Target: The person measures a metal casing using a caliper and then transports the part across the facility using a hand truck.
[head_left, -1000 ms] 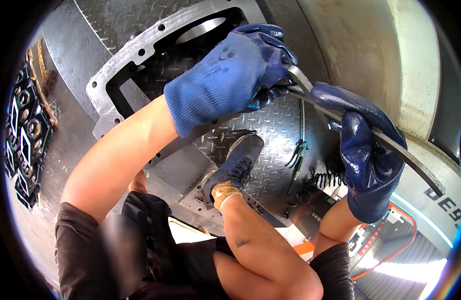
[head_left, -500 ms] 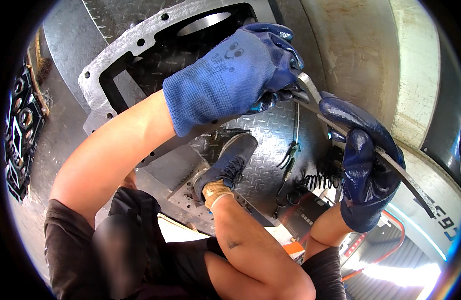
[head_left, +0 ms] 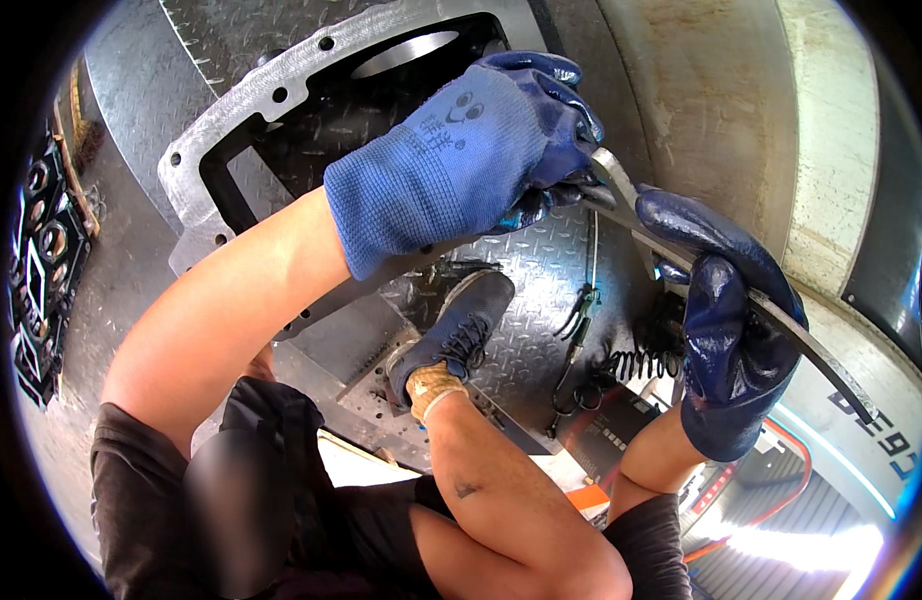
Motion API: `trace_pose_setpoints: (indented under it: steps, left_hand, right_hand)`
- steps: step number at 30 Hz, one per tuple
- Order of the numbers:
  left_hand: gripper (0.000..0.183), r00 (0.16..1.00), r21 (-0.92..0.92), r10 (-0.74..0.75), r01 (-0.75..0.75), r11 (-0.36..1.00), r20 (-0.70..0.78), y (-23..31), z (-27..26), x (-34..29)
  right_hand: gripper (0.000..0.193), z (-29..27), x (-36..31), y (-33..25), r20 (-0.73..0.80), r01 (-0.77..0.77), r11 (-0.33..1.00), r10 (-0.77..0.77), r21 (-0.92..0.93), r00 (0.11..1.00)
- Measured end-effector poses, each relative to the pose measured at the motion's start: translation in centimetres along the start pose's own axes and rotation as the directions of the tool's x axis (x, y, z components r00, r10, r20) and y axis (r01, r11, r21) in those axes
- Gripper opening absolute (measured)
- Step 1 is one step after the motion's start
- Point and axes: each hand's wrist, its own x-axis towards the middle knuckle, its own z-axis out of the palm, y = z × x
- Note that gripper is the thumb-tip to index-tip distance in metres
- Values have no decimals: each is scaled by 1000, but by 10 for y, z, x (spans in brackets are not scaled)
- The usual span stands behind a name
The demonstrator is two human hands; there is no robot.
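At the near side, a bent bare leg (head_left: 511,490) was seen, its dark shoe (head_left: 456,330) planted by a tread-plate surface (head_left: 531,265). To the shoe's right, a slim air gun (head_left: 581,322) and a coiled black hose (head_left: 641,364) were shown.

On the right, a curved grey metal bar (head_left: 809,344) was gripped in the gloved right hand (head_left: 726,310), its fingers wrapped around the metal. The bar's long axis was slanted from near right to far left: its free end was left exposed on the near-right side of the right hand, while its far-left end was swallowed by the gloved left hand (head_left: 491,150). The left fingers were curled narrowly about that end, though their tips were hidden and how firmly it was pinched could not be told. A short, pale curved piece (head_left: 616,178) was shown between the hands; whether it was part of the same bar could not be made out.

Farther left, a grey metal casting (head_left: 311,72) with bolt holes was partly covered by the left hand, which was placed closer to it than the right; whether they were touching could not be told. At far right, a curved metal wall (head_left: 716,120) was seen beyond the bar.
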Motion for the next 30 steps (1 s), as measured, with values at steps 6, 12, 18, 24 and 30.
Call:
trace_pose_setpoints:
  steps: [6, 12, 18, 24, 30]
  left_hand:
    - [44, 1000, 36, 2, -1, 999, -3, 5, -4, -2]
    - [42, 999, 28, 42, -42, 999, -4, 1, -1, -2]
    - [43, 999, 48, 34, -34, 998, -3, 5, -6, 3]
    - [45, 1000, 50, 30, -29, 998, -3, 5, -5, -1]
    - [41, 996, -6, 85, -85, 996, -21, 7, -7, 0]
  right_hand:
    - [17, -13, 10, 26, 148, 272, 954, -253, -125, 956]
    - [18, -13, 12, 19, 169, 236, 961, -212, -141, 963]
    - [22, -11, 21, 13, 264, 257, 964, -232, -67, 936]
    - [23, -6, 14, -2, 217, 77, 987, -45, -142, 975]
    - [30, -13, 20, 3, 182, 221, 974, -210, -42, 961]
